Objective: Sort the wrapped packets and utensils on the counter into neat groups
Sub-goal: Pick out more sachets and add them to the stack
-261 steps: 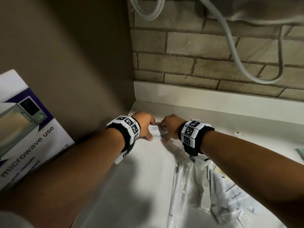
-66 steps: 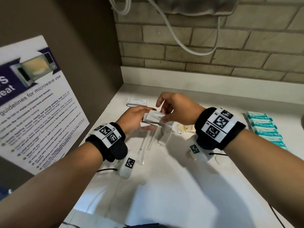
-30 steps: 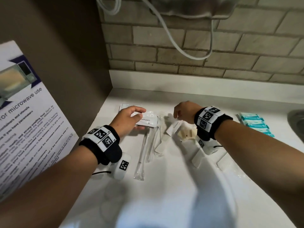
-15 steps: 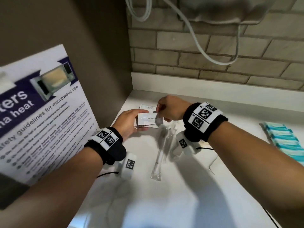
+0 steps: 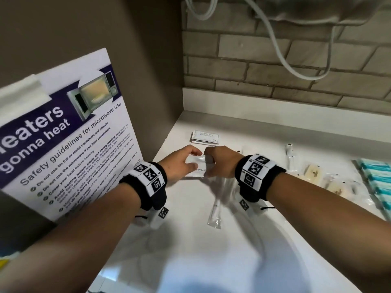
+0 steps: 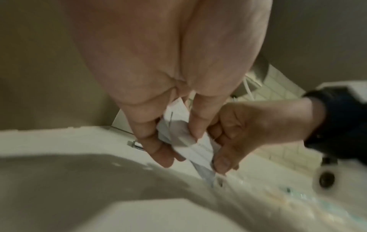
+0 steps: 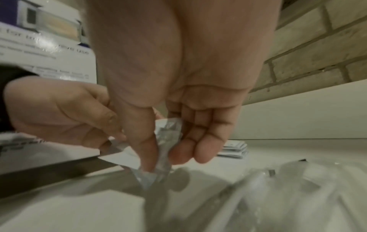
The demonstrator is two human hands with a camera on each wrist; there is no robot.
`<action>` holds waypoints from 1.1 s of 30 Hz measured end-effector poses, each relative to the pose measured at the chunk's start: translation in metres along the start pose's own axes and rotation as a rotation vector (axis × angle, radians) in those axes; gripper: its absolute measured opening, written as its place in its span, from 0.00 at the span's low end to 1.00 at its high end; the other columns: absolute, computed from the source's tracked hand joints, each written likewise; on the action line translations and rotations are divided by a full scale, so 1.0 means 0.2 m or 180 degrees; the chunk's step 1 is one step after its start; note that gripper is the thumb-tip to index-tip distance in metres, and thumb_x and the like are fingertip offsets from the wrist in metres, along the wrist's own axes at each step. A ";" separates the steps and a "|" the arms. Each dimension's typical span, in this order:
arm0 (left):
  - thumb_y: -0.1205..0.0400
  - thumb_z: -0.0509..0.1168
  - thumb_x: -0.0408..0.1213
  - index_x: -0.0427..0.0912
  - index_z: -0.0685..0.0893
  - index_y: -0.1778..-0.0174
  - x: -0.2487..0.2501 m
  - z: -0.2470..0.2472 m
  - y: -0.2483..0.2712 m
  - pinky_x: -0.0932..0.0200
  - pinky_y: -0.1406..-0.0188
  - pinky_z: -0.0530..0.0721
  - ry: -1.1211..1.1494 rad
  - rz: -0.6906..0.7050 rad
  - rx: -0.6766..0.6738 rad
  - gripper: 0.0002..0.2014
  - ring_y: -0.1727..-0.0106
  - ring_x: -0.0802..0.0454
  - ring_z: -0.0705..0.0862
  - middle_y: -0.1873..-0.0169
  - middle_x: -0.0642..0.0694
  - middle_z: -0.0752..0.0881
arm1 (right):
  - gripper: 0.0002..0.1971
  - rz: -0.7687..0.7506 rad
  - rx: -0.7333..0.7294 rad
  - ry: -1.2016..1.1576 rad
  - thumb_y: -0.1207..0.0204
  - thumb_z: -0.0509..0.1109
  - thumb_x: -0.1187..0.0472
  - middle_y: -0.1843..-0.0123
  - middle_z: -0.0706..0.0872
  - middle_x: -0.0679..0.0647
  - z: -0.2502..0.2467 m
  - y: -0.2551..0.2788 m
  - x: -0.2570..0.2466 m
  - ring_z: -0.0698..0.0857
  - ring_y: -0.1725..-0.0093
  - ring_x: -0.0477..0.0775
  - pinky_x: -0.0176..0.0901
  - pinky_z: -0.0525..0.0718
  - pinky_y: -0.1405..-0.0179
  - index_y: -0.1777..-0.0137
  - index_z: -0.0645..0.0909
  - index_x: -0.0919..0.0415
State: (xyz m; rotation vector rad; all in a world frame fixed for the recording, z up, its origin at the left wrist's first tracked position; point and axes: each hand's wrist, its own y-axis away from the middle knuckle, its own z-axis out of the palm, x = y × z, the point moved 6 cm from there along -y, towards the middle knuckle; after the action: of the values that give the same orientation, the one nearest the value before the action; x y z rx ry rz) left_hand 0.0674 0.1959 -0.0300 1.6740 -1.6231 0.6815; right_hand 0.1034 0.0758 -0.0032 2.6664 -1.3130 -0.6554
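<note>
1. My left hand point(image 5: 178, 163) has a holding grip: thumb and fingers pinch the left end of a white toothpaste packet point(image 5: 197, 166).
2. My right hand point(image 5: 222, 163) pinches the right end of that packet between thumb and fingers point(image 7: 198, 141), so both grips hold it, and it sits between them just above the bench point(image 5: 190, 240).
3. Just beyond the grip, toward the far wall, a small stack of white sachets point(image 5: 205, 137) lies flat on the bench.
4. Below my right hand and nearer to me, long clear-wrapped utensils point(image 5: 218, 199) lie on the bench, blurred.
5. Farther right I see pale wrapped items point(image 5: 313, 171), then a row of teal packets point(image 5: 378, 182) at the right edge.
6. A microwave safety poster point(image 5: 69, 132) leans on the left wall.
</note>
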 end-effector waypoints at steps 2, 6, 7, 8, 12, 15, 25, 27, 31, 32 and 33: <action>0.15 0.61 0.34 0.44 0.75 0.33 -0.02 0.02 0.00 0.60 0.50 0.73 -0.0677 0.0074 -0.0215 0.14 0.46 0.48 0.79 0.44 0.47 0.82 | 0.08 0.0067 0.0074 0.0045 0.29 0.72 0.58 0.57 0.84 0.53 0.03 -0.01 0.00 0.82 0.57 0.57 0.42 0.75 0.64 0.52 0.77 0.56; 0.13 0.55 0.36 0.41 0.75 0.33 -0.06 0.06 0.00 0.51 0.39 0.75 -0.1699 0.0118 -0.0594 0.14 0.39 0.41 0.80 0.40 0.41 0.79 | 0.13 -0.0069 0.0187 0.0858 0.24 0.66 0.58 0.48 0.86 0.58 0.08 0.00 -0.06 0.85 0.49 0.61 0.45 0.75 0.60 0.40 0.78 0.58; 0.13 0.53 0.38 0.43 0.74 0.31 -0.07 0.07 0.00 0.47 0.38 0.76 -0.1948 0.0087 -0.0634 0.15 0.39 0.40 0.79 0.40 0.41 0.78 | 0.14 -0.0096 0.0218 0.1006 0.24 0.65 0.57 0.47 0.86 0.58 0.09 0.00 -0.07 0.85 0.48 0.62 0.45 0.75 0.60 0.39 0.76 0.58; 0.12 0.51 0.39 0.46 0.73 0.29 -0.07 0.07 0.00 0.45 0.38 0.76 -0.2211 0.0052 -0.0658 0.16 0.38 0.39 0.79 0.40 0.42 0.78 | 0.15 -0.0087 0.0224 0.1104 0.23 0.65 0.57 0.46 0.86 0.59 0.10 0.01 -0.08 0.85 0.47 0.63 0.45 0.74 0.60 0.38 0.76 0.59; 0.12 0.50 0.41 0.43 0.70 0.26 -0.05 0.11 0.01 0.46 0.38 0.78 -0.2686 -0.0058 -0.0757 0.19 0.37 0.39 0.79 0.34 0.39 0.74 | 0.17 0.0042 0.0105 0.1045 0.21 0.63 0.59 0.41 0.84 0.60 0.14 0.00 -0.09 0.85 0.42 0.63 0.47 0.76 0.57 0.34 0.73 0.62; 0.15 0.57 0.39 0.36 0.71 0.29 -0.04 0.15 0.00 0.47 0.42 0.81 -0.2438 -0.0055 -0.0683 0.19 0.38 0.39 0.80 0.32 0.34 0.73 | 0.19 0.0121 -0.0063 0.0747 0.22 0.66 0.57 0.38 0.82 0.61 0.19 -0.02 -0.10 0.84 0.40 0.64 0.50 0.80 0.50 0.33 0.71 0.64; 0.16 0.54 0.29 0.39 0.79 0.38 -0.04 0.13 -0.02 0.52 0.56 0.77 -0.2327 -0.0200 -0.0717 0.14 0.53 0.37 0.84 0.41 0.40 0.73 | 0.17 0.0286 -0.0323 0.0840 0.18 0.64 0.55 0.35 0.74 0.60 0.20 -0.04 -0.06 0.85 0.42 0.63 0.47 0.78 0.52 0.33 0.77 0.60; 0.16 0.54 0.29 0.37 0.77 0.38 -0.04 0.15 -0.02 0.51 0.56 0.76 -0.2320 -0.0283 -0.0738 0.13 0.50 0.37 0.84 0.39 0.39 0.72 | 0.18 0.0343 -0.0398 0.0773 0.18 0.63 0.56 0.34 0.72 0.60 0.21 -0.03 -0.07 0.84 0.41 0.64 0.49 0.78 0.50 0.30 0.75 0.62; 0.16 0.53 0.32 0.38 0.76 0.44 -0.07 0.16 -0.02 0.48 0.50 0.77 -0.1922 -0.0403 -0.0700 0.09 0.51 0.39 0.79 0.39 0.39 0.69 | 0.17 0.0446 -0.0547 0.0677 0.18 0.58 0.61 0.34 0.70 0.62 0.21 -0.02 -0.06 0.83 0.40 0.65 0.50 0.78 0.49 0.32 0.75 0.63; 0.16 0.52 0.32 0.39 0.76 0.46 -0.09 0.16 -0.02 0.47 0.46 0.78 -0.1812 -0.0427 -0.0715 0.09 0.50 0.39 0.78 0.39 0.39 0.68 | 0.16 0.0463 -0.0599 0.0648 0.19 0.57 0.63 0.35 0.72 0.63 0.21 -0.03 -0.05 0.82 0.40 0.64 0.49 0.78 0.49 0.33 0.76 0.64; 0.16 0.51 0.32 0.39 0.76 0.45 -0.10 0.15 -0.03 0.46 0.42 0.78 -0.1738 -0.0471 -0.0741 0.10 0.49 0.39 0.78 0.38 0.39 0.68 | 0.16 0.0454 -0.0602 0.0587 0.19 0.57 0.64 0.36 0.76 0.64 0.20 -0.04 -0.04 0.82 0.39 0.64 0.48 0.78 0.49 0.35 0.78 0.65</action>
State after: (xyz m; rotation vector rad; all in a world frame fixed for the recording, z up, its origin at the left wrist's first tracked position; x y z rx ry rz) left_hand 0.0686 0.1857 -0.0651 1.8776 -1.8280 -0.0543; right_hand 0.0876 0.0908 -0.0382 2.3936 -1.3055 -0.4772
